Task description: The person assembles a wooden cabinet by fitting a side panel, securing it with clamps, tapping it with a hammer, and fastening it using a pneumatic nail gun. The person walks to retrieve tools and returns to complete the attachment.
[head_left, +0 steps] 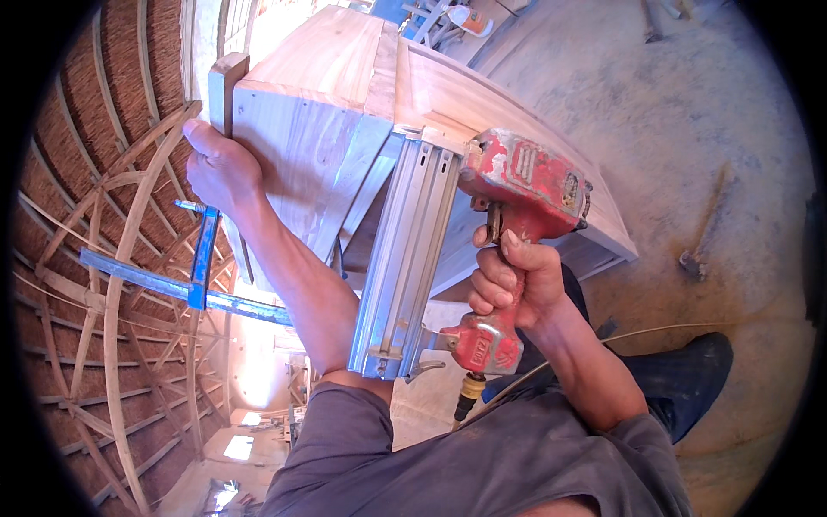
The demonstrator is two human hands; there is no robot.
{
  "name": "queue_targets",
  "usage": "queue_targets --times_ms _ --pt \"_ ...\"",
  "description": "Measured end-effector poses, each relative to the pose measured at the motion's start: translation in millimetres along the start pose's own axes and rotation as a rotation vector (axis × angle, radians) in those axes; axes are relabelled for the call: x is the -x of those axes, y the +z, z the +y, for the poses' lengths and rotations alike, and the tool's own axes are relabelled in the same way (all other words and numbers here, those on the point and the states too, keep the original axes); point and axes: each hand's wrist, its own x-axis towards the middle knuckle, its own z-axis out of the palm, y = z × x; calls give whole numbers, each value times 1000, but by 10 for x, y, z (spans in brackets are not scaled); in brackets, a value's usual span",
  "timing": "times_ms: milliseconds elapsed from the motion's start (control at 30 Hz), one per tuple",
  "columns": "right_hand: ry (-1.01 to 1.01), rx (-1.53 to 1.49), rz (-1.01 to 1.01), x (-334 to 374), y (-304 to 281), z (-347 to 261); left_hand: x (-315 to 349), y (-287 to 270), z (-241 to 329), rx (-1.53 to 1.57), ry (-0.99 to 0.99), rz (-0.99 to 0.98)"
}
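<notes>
My right hand (521,280) is wrapped around the grip of a worn red pneumatic nail gun (538,185), with a finger by its trigger. Its long silver magazine (405,258) slants down toward my body, and an air hose fitting (469,396) hangs from the handle's base. The upper end of the magazine lies against or just over the edge of a pale wooden cabinet (301,138); exact contact is hard to make out. At the cabinet's left side, my left hand (224,168) is closed on a narrow wooden strip (227,90). Some of its fingers are hidden.
A blue bar clamp (204,258) extends left beside my left forearm. On the concrete floor to the right lies a hammer (693,258), with another tool (652,26) farther off. A thin hose (663,327) runs past my leg. A bottle (469,21) stands beyond the cabinet.
</notes>
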Motion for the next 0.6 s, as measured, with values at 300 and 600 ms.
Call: queue_targets --times_ms 300,600 --pt "-76 154 78 140 114 141 -28 35 -157 -67 13 -23" --pt "-133 114 49 114 -333 551 -50 -151 -249 -18 186 -279"
